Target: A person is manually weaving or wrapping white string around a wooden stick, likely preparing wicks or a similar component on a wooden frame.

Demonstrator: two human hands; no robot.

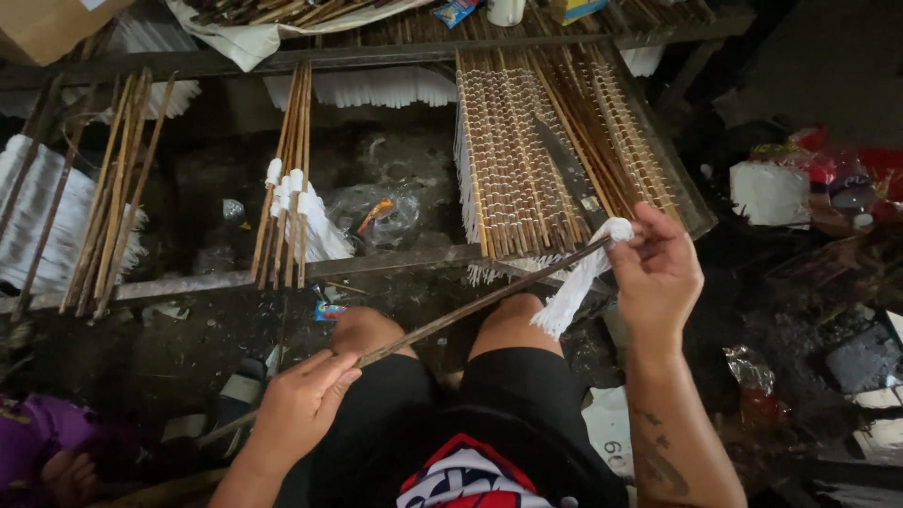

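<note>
Stick [451,320] — between both hands' fingers [632,246]

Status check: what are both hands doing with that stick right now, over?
Left hand grips thin stick at lower end. Right hand pinches white fringed paper at stick tip. Rack of finished sticks ahead, apart from hands.

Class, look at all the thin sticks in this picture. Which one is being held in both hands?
The long dark stick crossing the knees: left hand grips its lower end, right hand wraps white fringe at its tip. The others rest on the rack.
</note>
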